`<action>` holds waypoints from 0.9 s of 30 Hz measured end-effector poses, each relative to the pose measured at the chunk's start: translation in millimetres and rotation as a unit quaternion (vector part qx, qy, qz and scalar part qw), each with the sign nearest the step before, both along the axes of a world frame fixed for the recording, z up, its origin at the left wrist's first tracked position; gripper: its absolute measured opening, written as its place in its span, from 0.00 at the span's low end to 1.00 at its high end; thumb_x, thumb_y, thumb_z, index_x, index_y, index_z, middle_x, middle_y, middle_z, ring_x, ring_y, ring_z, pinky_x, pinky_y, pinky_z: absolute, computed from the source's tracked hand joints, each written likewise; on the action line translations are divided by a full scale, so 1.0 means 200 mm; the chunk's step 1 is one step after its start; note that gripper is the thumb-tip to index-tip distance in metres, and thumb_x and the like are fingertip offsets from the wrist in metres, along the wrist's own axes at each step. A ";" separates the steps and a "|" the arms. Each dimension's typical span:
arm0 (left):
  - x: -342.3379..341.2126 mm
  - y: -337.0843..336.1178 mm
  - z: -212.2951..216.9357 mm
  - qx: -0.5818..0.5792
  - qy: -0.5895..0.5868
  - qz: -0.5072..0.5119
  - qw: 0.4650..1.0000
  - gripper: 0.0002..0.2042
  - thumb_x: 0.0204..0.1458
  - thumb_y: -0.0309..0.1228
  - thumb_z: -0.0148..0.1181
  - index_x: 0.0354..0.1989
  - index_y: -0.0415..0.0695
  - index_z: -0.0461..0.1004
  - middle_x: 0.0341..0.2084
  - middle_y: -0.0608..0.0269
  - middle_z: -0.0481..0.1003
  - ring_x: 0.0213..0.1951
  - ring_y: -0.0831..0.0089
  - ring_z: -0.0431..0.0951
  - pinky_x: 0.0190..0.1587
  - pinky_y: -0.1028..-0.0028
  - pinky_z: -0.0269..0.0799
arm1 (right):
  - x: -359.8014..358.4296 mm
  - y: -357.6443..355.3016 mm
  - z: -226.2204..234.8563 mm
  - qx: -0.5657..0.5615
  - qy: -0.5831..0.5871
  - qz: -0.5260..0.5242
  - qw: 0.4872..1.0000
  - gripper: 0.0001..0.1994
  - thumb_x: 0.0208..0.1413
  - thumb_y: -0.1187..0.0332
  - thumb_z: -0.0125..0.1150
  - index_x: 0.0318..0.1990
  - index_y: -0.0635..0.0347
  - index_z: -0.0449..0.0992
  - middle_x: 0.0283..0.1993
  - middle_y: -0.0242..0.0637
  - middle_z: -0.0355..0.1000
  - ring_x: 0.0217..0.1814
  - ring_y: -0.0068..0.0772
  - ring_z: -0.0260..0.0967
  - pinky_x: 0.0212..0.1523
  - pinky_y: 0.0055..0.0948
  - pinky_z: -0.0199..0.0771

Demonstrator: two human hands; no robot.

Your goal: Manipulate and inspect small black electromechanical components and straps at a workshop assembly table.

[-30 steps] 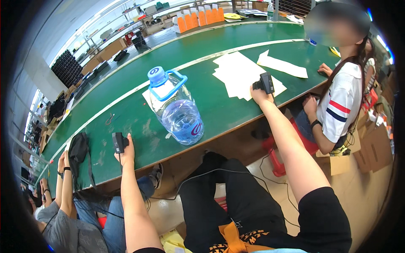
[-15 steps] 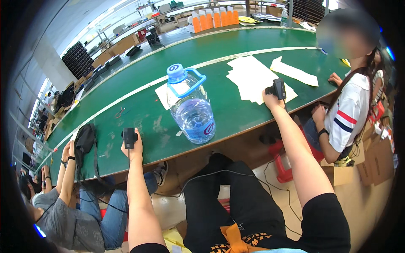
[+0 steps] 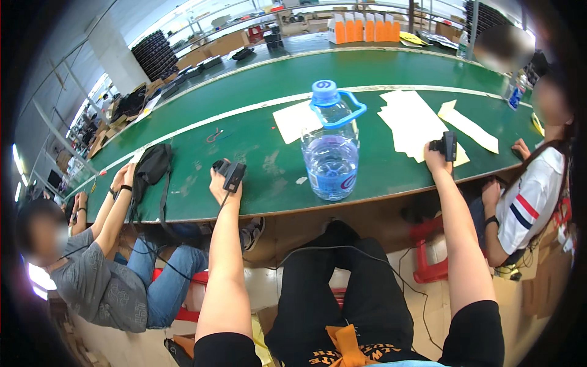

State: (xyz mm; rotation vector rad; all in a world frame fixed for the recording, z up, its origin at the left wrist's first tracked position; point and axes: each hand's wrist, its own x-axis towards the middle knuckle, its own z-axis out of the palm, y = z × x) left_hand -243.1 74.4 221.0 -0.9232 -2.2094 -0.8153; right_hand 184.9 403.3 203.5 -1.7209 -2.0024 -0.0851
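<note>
My left hand (image 3: pixel 224 189) rests at the near edge of the green table (image 3: pixel 202 140). A black box-shaped device (image 3: pixel 234 175) with a cable sits on it, tilted, and hides the fingers. Farther right, my right hand (image 3: pixel 436 160) is by the near side of some loose white paper sheets (image 3: pixel 413 119). A similar black device (image 3: pixel 446 145) covers its fingers too. Between my hands, nearer the right, a large clear water bottle (image 3: pixel 332 153) stands upright on the table. Its blue cap and handle are on, and liquid fills its lower part. Neither hand touches it.
A black bag (image 3: pixel 151 171) lies by a seated person in grey (image 3: pixel 104 281) at left. Another person in a white shirt (image 3: pixel 529 196) sits at right. Orange-and-white boxes (image 3: pixel 364 29) line the far side. Cables (image 3: pixel 342 247) run across my lap, and a red stool (image 3: pixel 428 263) stands below.
My view has turned left, so the table and bottle appear farther right. The device on my left hand has gone from upright to tilted. My right hand stays by the paper sheets.
</note>
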 end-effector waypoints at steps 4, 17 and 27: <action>-0.09 0.03 -0.07 -0.016 0.075 -0.022 0.997 0.08 0.42 0.30 0.53 0.33 0.48 0.71 0.29 0.56 0.70 0.33 0.57 0.68 0.37 0.64 0.64 | 0.04 0.00 0.03 -0.004 -0.001 -0.007 1.000 0.22 0.48 0.52 0.42 0.41 0.60 0.70 0.46 0.49 0.66 0.48 0.50 0.63 0.48 0.42 0.64; -0.08 0.02 -0.08 0.001 0.040 -0.042 0.998 0.08 0.42 0.29 0.53 0.33 0.48 0.71 0.31 0.56 0.71 0.36 0.57 0.70 0.39 0.64 0.66 | 0.04 0.06 -0.04 0.010 -0.008 -0.022 1.000 0.20 0.48 0.52 0.44 0.41 0.57 0.70 0.45 0.45 0.67 0.47 0.45 0.64 0.48 0.39 0.64; -0.06 0.03 -0.07 0.034 0.022 -0.059 0.997 0.10 0.40 0.30 0.55 0.33 0.45 0.72 0.32 0.55 0.72 0.37 0.56 0.71 0.40 0.64 0.66 | 0.04 0.03 -0.01 -0.018 0.026 -0.034 0.999 0.24 0.48 0.48 0.44 0.42 0.59 0.70 0.44 0.45 0.67 0.46 0.46 0.65 0.46 0.38 0.66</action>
